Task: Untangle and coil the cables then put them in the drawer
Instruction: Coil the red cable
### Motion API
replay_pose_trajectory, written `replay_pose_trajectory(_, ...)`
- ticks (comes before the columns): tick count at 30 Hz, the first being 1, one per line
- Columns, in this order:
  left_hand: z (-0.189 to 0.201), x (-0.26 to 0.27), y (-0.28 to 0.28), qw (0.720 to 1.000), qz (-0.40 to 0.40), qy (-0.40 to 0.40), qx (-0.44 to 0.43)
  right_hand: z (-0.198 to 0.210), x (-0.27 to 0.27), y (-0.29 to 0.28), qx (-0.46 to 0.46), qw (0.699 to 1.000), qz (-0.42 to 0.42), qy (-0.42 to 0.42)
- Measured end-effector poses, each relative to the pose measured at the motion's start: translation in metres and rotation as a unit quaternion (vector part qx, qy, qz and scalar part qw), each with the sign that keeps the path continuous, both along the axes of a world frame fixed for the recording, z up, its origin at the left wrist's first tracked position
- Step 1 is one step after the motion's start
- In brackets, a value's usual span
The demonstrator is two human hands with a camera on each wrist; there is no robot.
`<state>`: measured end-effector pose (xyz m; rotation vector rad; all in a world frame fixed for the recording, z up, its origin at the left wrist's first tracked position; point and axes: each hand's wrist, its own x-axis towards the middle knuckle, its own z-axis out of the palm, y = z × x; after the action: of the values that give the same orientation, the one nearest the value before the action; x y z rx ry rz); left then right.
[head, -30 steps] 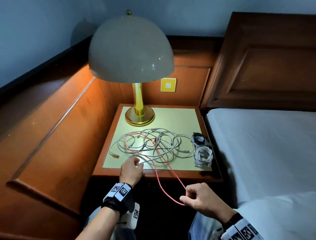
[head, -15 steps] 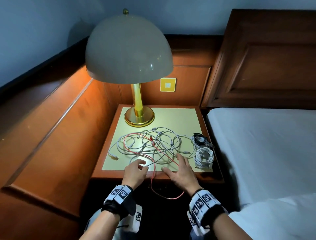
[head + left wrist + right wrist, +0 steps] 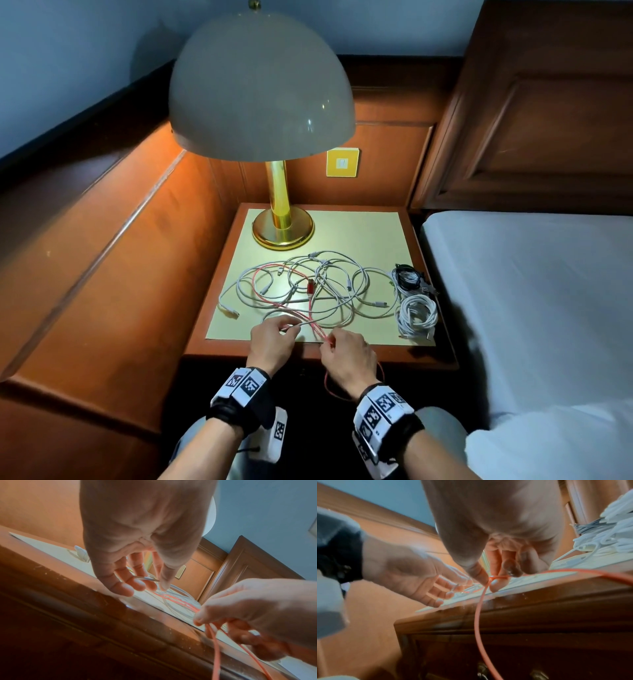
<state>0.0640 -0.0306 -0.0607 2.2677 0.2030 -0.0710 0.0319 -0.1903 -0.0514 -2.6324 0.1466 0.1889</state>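
A tangle of white cables (image 3: 329, 291) with one red cable (image 3: 274, 301) woven through it lies on the nightstand top (image 3: 370, 233). At the front edge my left hand (image 3: 274, 339) pinches a white cable end (image 3: 145, 578) between thumb and fingers. Just right of it, my right hand (image 3: 346, 353) pinches the red cable (image 3: 496, 577) between thumb and forefinger. A red loop (image 3: 335, 390) hangs down over the front of the nightstand. The drawer front (image 3: 522, 655) below stays closed.
A brass lamp (image 3: 282, 226) with a dome shade stands at the back left. Two coiled bundles, one dark (image 3: 407, 277) and one white (image 3: 416, 313), lie at the right edge. The bed (image 3: 531, 308) is to the right, wooden panelling to the left.
My right hand came up from below the nightstand edge to the top and now pinches the red cable near the left hand. The hanging red loop has grown shorter.
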Motion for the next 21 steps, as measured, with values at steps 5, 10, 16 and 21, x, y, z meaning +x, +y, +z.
replay_pose_trajectory(5, -0.005, 0.004, -0.002, 1.0, 0.02, -0.007, -0.005, 0.009, -0.019, -0.025, 0.081, 0.996, 0.018, -0.014)
replay_pose_trajectory(10, -0.005, 0.003, -0.004, 0.999, 0.028, -0.019, -0.014, 0.009, -0.025, -0.05, 0.168, 0.986, 0.01, -0.014)
replay_pose_trajectory(16, -0.001, -0.001, -0.004, 1.0, 0.009, 0.004, 0.001, 0.008, -0.025, -0.062, 0.162, 0.986, 0.025, 0.03)
replay_pose_trajectory(21, 0.002, -0.002, -0.009, 0.999, -0.006, 0.04, 0.021, 0.008, -0.007, -0.045, 0.17, 0.98, 0.042, 0.096)
